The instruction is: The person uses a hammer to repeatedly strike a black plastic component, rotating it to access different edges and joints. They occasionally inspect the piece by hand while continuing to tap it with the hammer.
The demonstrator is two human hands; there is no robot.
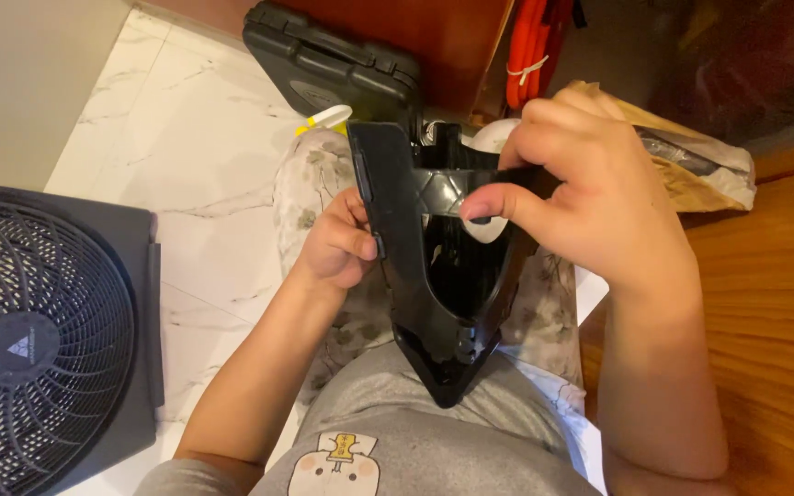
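A glossy black plastic shell, tapering to a point, sits upright over our lap, its narrow tip resting against the grey shirt at the waist. Head view, the only one we have.

Left hand: fingers curled around the shell's left edge, thumb pressed on the outer wall, a firm pinch grip. Right hand: clasped over the upper cross-piece of the shell, thumb hooked under the bar, fingers wrapped over the top. Both hands are grasping the same part; neither is slack.

Around us: a black grilled floor fan at the left on the white marbled floor; a black hard-shell tool case beyond the knees; a crumpled brown paper bag on the wooden surface at the right. Floral trousers beneath the shell.

Our judgement on handling: the plastic looks thin-walled and likely flexes, so we would keep the left hand steadying low on the edge while the right works the cross-piece evenly, avoiding twist. The tip braced on the body helps.
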